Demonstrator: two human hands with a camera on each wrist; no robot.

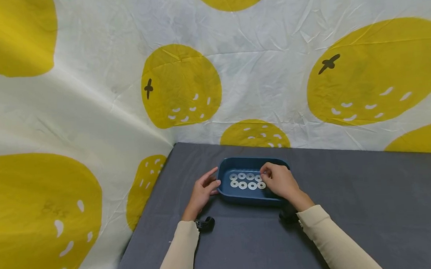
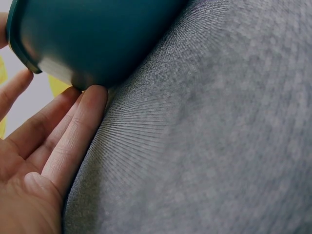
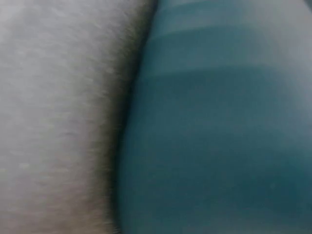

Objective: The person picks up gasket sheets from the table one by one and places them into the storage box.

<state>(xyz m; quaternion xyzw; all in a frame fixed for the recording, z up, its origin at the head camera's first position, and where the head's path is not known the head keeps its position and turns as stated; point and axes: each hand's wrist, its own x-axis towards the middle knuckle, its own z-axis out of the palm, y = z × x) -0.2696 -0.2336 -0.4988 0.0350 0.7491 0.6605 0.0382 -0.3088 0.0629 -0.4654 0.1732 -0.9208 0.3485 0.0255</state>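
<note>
Flat, silvery ring-shaped washers (image 1: 243,185) lie in two rows inside a dark blue rectangular tray (image 1: 255,198). My left hand (image 1: 201,194) is at the tray's left end, thumb near its rim. In the left wrist view, the extended fingers (image 2: 73,136) of that hand touch the tray's outer wall (image 2: 102,39). My right hand (image 1: 280,182) reaches over the tray's right part, fingers bent down at the right end of the back row. Its fingertips meet the edge of a washer there; whether they pinch one is hidden. The right wrist view shows only the blurred tray wall (image 3: 209,131).
Grey cloth (image 1: 242,249) covers the table under the tray. Behind and at the left hangs a white sheet (image 1: 104,96) printed with yellow fruit. A dark band (image 1: 205,224) sits on the left wrist, and a dark device (image 1: 288,215) is under the right wrist.
</note>
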